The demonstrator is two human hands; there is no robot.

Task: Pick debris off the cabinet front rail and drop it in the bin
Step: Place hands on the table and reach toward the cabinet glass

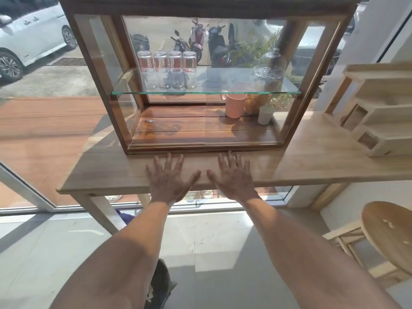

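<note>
Hands — left (170,178), right (234,176) — flat, spread on table (312,157) before cabinet (200,149).

One head-worn wide-angle view, looking forward and down from above the desk (107,175) — close enough that both forearms fill the lower frame, with the glass-fronted cabinet (207,148) straight ahead and floor tiles below — edges bowed by the lens

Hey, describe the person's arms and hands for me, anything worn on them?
Both arms are bare up to the frame's edge: no sleeves show. The left hand and right hand wear no gloves, and no rings, watch or wristbands can be seen on the fingers or wrists. No markings or tattoos show on either forearm.
</note>
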